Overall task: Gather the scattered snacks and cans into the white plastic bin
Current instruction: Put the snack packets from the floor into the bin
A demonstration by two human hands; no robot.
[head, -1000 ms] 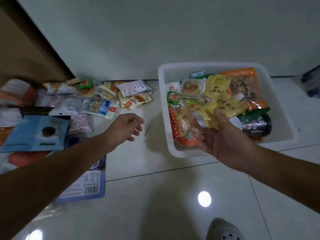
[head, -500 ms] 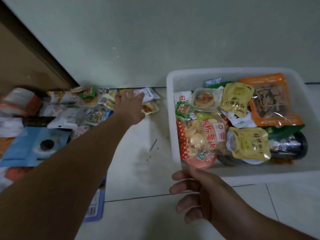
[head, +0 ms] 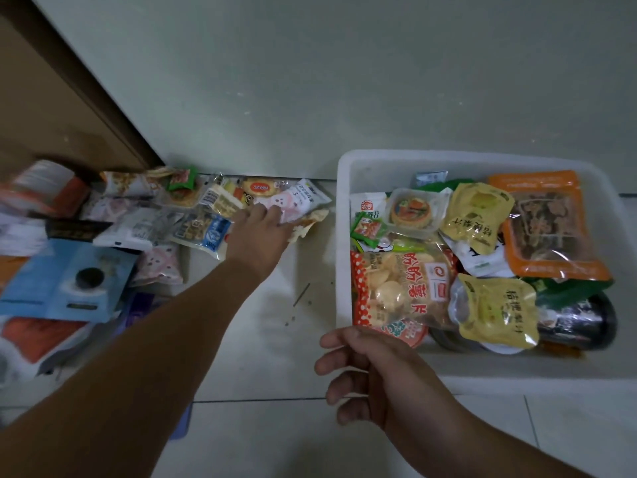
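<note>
The left hand [head: 262, 232], which half a second ago hovers over the pile, now has its fingertips down on a pink packet [head: 296, 200] at the pile's right end. The fingers bend over the packet's near edge; whether they actually pinch it cannot be told. A second ago the right hand [head: 375, 374] holds a yellow pouch over the bin. Now it is empty, fingers loosely curled, just in front of the near-left corner of the white bin [head: 344, 236].

Beyond the right hand, the bin holds two yellow pouches, one [head: 496, 312] close to the hand and one [head: 477, 215] farther back. It also holds one orange bag [head: 548, 225], one red-dotted cracker bag [head: 396, 288] and one dark can [head: 579, 319] on its side. To the left of the left hand lies a second pink packet [head: 160, 267] and one blue box [head: 65, 281], among many other wrappers too blurred to count.
</note>
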